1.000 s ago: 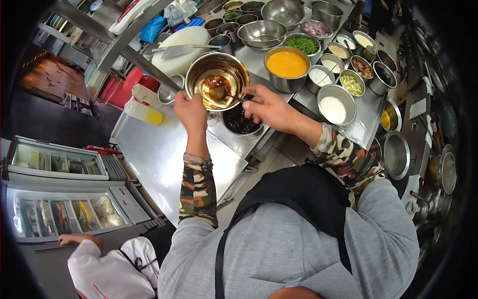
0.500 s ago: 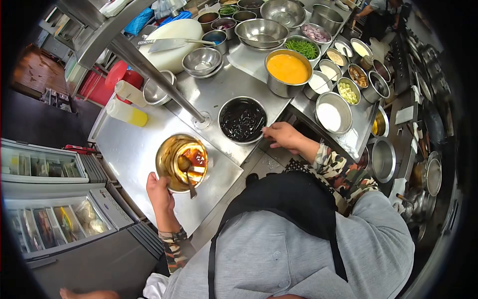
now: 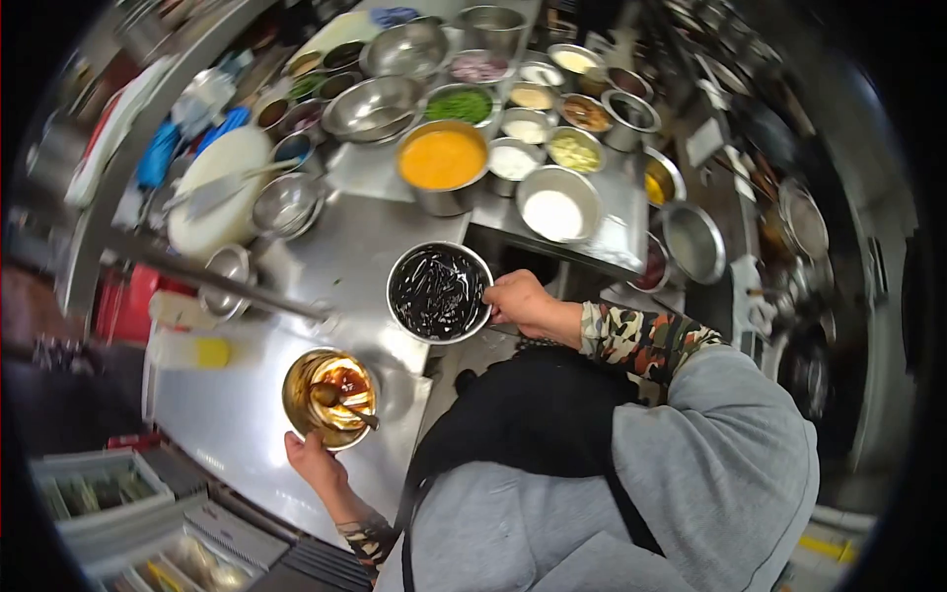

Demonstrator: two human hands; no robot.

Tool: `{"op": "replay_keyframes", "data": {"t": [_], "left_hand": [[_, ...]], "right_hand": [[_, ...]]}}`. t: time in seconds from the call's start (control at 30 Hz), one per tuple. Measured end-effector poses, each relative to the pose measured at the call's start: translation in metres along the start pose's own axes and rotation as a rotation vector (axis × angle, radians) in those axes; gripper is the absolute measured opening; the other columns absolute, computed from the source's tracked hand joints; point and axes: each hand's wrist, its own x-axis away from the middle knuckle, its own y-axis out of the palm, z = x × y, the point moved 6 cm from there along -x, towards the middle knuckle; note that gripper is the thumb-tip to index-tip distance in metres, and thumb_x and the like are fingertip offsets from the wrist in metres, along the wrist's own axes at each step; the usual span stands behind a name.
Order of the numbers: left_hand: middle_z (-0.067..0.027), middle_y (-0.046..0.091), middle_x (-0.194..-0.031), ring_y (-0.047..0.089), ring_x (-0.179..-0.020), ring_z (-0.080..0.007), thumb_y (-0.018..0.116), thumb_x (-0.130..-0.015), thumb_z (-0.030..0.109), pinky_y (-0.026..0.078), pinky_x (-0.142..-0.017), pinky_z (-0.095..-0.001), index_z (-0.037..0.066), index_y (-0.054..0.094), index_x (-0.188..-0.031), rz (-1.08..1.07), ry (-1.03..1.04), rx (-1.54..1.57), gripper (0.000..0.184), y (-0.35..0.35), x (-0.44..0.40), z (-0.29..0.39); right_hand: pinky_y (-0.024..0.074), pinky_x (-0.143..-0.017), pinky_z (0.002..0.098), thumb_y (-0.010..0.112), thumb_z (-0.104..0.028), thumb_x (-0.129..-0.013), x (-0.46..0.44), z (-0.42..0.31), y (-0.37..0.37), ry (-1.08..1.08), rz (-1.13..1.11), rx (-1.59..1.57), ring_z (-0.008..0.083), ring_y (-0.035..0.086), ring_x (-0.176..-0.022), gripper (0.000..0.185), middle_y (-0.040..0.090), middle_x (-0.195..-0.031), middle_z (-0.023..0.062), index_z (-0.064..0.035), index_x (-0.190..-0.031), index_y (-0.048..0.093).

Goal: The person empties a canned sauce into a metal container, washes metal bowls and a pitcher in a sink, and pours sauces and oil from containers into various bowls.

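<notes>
My right hand (image 3: 530, 304) is closed on the right rim of a round steel bowl holding a glossy black mass (image 3: 440, 293), at the front edge of the steel counter. Lower left, my left hand (image 3: 316, 460) grips the near rim of a second steel bowl (image 3: 292, 395), smeared inside with brown-red sauce. A metal spoon (image 3: 327, 395) rests in that sauce, its handle leaning over the rim toward me. Some fingers of both hands are hidden by the bowls.
A pot of orange liquid (image 3: 443, 158), a bowl of white contents (image 3: 558, 204) and chopped greens (image 3: 460, 105) stand behind. A steel post (image 3: 227, 281) rises from the counter (image 3: 365, 222). A knife (image 3: 212, 195) lies on a round white board (image 3: 187, 232). Squeeze bottles stand left.
The view has turned, so the counter sits further left. My right hand has closed more firmly on the black-filled bowl's rim, which now overlaps the counter edge. My left hand still holds the sauce bowl.
</notes>
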Motion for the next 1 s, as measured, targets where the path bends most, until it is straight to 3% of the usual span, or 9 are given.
{"op": "replay_keyframes", "data": {"t": [0.13,0.33,0.43,0.6,0.73,0.77,0.8,0.9,1.0], "left_hand": [[-0.0045,0.052,-0.073,0.047,-0.051,-0.0079,0.051,-0.07,-0.009,0.036,-0.037,-0.0222,0.011,0.032,-0.078,-0.116,-0.036,-0.008,0.029,0.026,-0.005,-0.023],[-0.0042,0.052,-0.072,0.044,-0.047,-0.0078,0.051,-0.071,-0.007,0.03,-0.037,-0.0205,0.012,0.032,-0.078,-0.272,-0.103,-0.026,0.028,0.079,-0.004,-0.042],[-0.0047,0.053,-0.074,0.046,-0.049,-0.0088,0.051,-0.071,-0.007,0.032,-0.039,-0.0204,0.011,0.034,-0.08,-0.287,-0.092,-0.039,0.026,0.099,0.0,-0.05],[-0.0074,0.056,-0.079,0.051,-0.056,-0.0109,0.049,-0.072,-0.007,0.037,-0.042,-0.0222,0.008,0.039,-0.084,-0.179,-0.089,0.07,0.022,0.126,0.011,-0.059],[-0.0095,0.057,-0.08,0.054,-0.057,-0.016,0.063,-0.085,0.013,0.047,-0.052,-0.0294,0.005,0.04,-0.087,-0.141,-0.097,0.046,0.024,0.117,0.002,-0.075],[-0.012,0.057,-0.086,0.055,-0.062,-0.0186,0.063,-0.089,0.035,0.049,-0.058,-0.0344,0.001,0.043,-0.101,-0.091,-0.109,-0.108,0.041,0.112,0.007,-0.073],[-0.012,0.057,-0.086,0.055,-0.062,-0.0186,0.063,-0.089,0.035,0.049,-0.058,-0.0344,0.001,0.043,-0.101,-0.086,-0.105,-0.111,0.041,0.116,0.016,-0.066],[-0.0115,0.052,-0.092,0.051,-0.071,-0.0176,0.047,-0.093,0.05,0.046,-0.064,-0.0345,-0.004,0.028,-0.135,0.183,-0.185,-0.178,0.071,0.099,0.044,-0.059],[-0.0054,0.046,-0.08,0.047,-0.064,-0.0163,0.047,-0.094,0.048,0.043,-0.061,-0.0319,-0.003,0.033,-0.129,0.158,-0.181,-0.071,0.064,0.077,0.061,-0.063]], "right_hand": [[0.0553,-0.054,0.0314,0.059,-0.004,-0.08,0.07,-0.014,-0.083,0.027,0.165,-0.108,0.0189,0.058,-0.057,0.012,0.059,-0.07,0.0112,0.0042,-0.072,0.057],[0.0607,-0.063,0.0379,0.056,0.001,-0.08,0.142,-0.028,-0.225,-0.041,0.456,-0.256,0.0207,0.062,-0.059,0.007,0.056,-0.067,0.0082,0.0055,-0.076,0.056],[0.0591,-0.058,0.0354,0.054,0.001,-0.08,0.144,-0.036,-0.289,-0.06,0.599,-0.309,0.0197,0.059,-0.061,0.009,0.052,-0.07,0.0086,0.0038,-0.072,0.053],[0.0599,-0.064,0.036,0.056,0.003,-0.076,0.091,-0.053,-0.371,-0.23,0.687,-0.349,0.0201,0.056,-0.062,0.01,0.051,-0.071,0.0091,0.0032,-0.066,0.052],[0.0599,-0.065,0.0392,0.056,0.004,-0.076,0.022,-0.054,-0.404,-0.276,0.744,-0.467,0.0219,0.057,-0.064,0.004,0.053,-0.074,0.0113,0.005,-0.074,0.053],[0.0599,-0.065,0.0396,0.056,0.004,-0.076,0.005,-0.055,-0.41,-0.292,0.737,-0.477,0.0224,0.057,-0.064,0.004,0.053,-0.073,0.0114,0.0056,-0.076,0.053],[0.0599,-0.065,0.0401,0.057,0.003,-0.076,-0.011,-0.053,-0.414,-0.305,0.731,-0.485,0.0229,0.058,-0.064,0.005,0.053,-0.073,0.0115,0.0062,-0.078,0.053],[0.0588,-0.063,0.0387,0.056,0.002,-0.078,-0.045,-0.05,-0.416,-0.284,0.698,-0.505,0.0229,0.059,-0.065,0.006,0.055,-0.074,0.0129,0.0072,-0.08,0.054],[0.0575,-0.062,0.0375,0.055,0.0,-0.079,-0.064,-0.038,-0.414,-0.221,0.708,-0.483,0.023,0.06,-0.067,0.007,0.058,-0.077,0.0143,0.0069,-0.081,0.055]]}}
